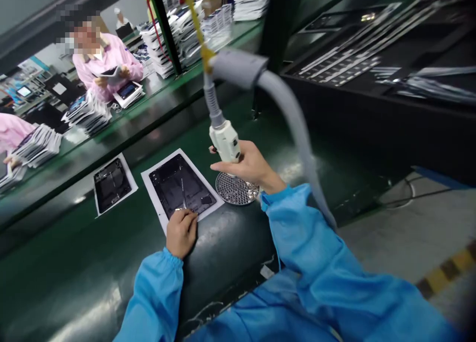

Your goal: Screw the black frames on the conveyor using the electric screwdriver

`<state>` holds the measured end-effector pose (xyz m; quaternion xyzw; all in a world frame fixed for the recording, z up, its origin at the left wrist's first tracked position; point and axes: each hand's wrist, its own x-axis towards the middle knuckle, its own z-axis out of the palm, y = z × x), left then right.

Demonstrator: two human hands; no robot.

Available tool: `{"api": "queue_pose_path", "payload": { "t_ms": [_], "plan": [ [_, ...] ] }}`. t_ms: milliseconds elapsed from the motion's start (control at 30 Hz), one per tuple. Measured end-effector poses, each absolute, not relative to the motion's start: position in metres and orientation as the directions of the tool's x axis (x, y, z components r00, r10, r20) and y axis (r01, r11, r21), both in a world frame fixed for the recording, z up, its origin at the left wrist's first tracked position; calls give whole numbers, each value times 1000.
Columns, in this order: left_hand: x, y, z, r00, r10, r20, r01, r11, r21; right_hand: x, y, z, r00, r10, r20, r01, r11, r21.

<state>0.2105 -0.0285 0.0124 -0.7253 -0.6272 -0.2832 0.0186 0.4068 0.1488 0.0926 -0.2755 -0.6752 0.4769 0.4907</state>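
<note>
In the head view, my right hand (253,166) is wrapped round the white body of an electric screwdriver (226,141). Its lower end points down over a round metal plate full of small holes (237,189), and the tip is hidden. My left hand (182,231) is closed, knuckles up, at the near edge of a black tablet housing (174,178). What its fingers grip cannot be made out. That housing lies on a white sheet (153,183), with a thin light strip across its inside.
A second black housing (111,183) lies further left on the green bench (67,253). A grey hose (297,109) arches from the screwdriver past my right forearm. Beyond the bench, a person in pink (107,59) handles a device among paper stacks. A dark bin (357,104) stands right.
</note>
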Motion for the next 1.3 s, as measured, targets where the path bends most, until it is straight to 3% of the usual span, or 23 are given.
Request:
{"api": "queue_pose_path", "payload": {
  "t_ms": [100,167,333,467,600,767,900,1300],
  "plan": [
    [211,-29,13,55,896,441,921,-216,324,407,147,101,-461,829,317,-197,253,-947],
    [212,-29,13,55,896,440,921,-215,324,406,146,104,-451,843,294,-177,238,-955],
    [213,-30,10,56,896,440,918,-220,330,402,144,94,-285,927,244,-64,235,-970],
    [212,-32,10,42,886,462,924,-210,320,400,145,81,-157,946,285,-151,262,-953],
    [208,-33,10,-108,839,533,958,-56,282,401,146,74,-106,945,309,-200,285,-938],
    [203,-34,8,-220,883,414,960,119,255,398,146,70,-107,949,297,-191,273,-943],
    [203,-35,8,-232,899,372,951,129,282,396,146,70,-111,950,291,-173,269,-947],
    [199,-34,10,-240,837,492,921,36,388,393,146,70,-141,966,216,-160,193,-968]
  ]
}}
